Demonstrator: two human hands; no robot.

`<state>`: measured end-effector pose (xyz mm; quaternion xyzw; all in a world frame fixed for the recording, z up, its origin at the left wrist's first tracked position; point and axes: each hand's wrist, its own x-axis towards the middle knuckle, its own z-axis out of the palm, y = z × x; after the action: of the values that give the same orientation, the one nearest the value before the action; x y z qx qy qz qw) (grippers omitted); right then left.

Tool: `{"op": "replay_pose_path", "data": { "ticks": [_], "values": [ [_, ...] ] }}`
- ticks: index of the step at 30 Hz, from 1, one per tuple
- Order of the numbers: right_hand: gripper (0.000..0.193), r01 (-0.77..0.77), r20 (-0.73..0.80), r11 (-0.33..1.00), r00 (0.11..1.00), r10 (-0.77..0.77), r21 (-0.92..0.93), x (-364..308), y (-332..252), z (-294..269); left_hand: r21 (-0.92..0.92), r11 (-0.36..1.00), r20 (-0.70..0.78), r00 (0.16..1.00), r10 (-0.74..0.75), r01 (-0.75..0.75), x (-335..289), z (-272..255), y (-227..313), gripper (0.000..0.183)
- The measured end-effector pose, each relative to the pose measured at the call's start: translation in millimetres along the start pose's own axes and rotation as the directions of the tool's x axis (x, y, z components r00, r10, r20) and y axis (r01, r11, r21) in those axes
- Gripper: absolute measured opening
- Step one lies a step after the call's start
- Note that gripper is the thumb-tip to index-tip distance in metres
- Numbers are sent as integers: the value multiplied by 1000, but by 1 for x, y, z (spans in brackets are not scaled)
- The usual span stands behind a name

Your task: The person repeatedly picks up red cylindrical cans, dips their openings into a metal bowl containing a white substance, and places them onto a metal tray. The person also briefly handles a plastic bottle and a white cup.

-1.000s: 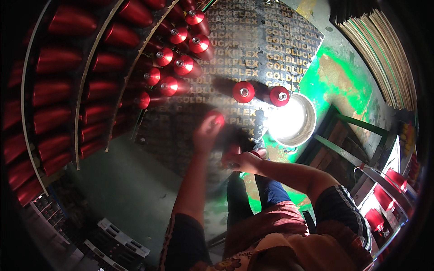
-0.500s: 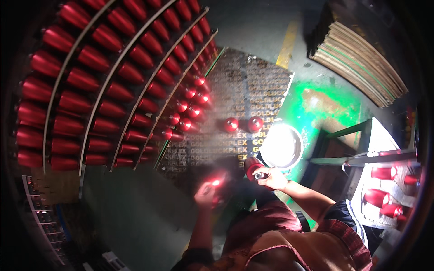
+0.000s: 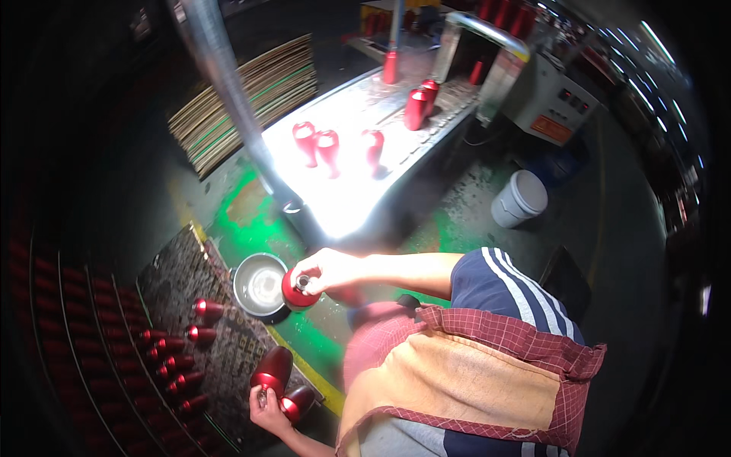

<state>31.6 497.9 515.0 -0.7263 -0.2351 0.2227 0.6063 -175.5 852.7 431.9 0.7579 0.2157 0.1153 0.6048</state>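
Observation:
My right hand (image 3: 326,271) is closed round the neck of a red metal bottle (image 3: 299,292), held beside a round metal basin (image 3: 255,268). Low in the view, my left hand (image 3: 266,413) grips the neck of a second glossy red bottle (image 3: 272,370), its darker end pointing away. Another red bottle (image 3: 297,402) lies close against that hand; whether the fingers hold it too is unclear. Several more red bottles (image 3: 202,333) are on the dark, worn board (image 3: 169,273) to the left.
Ahead stands a brightly lit conveyor (image 3: 352,199) with several upright red bottles, leading into a metal tunnel (image 3: 499,76). A metal post (image 3: 228,84) rises before stacked boards (image 3: 247,97). A white bucket (image 3: 521,198) stands right; a bottle-filled rack (image 3: 68,335) fills the lower left.
My view has swung right, bringing the conveyor in front and the rack to the lower left. My right hand still holds its bottle. The left hand, blurred before, now clearly grips a bottle.

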Motion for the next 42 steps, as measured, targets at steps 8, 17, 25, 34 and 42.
{"op": "replay_pose_path", "data": {
  "ticks": [8,17,25,34,42],
  "values": [
    [28,-165,-471,986,871,136,-21,-180,66,-123,255,942,294,910,-291,219,11,163,57,45],
    [26,-269,-730,953,623,281,138,-279,142,-354,173,985,309,950,-56,2,47,414,185,37],
    [32,-278,-729,961,661,179,-16,-231,140,-556,125,977,130,979,158,-174,73,505,295,29],
    [33,-346,-661,902,617,427,260,-176,212,-716,45,955,157,946,285,-295,96,523,373,23],
    [25,-172,-761,943,558,331,285,-216,208,-801,17,971,199,952,232,-240,126,617,388,22]
  ]
}}
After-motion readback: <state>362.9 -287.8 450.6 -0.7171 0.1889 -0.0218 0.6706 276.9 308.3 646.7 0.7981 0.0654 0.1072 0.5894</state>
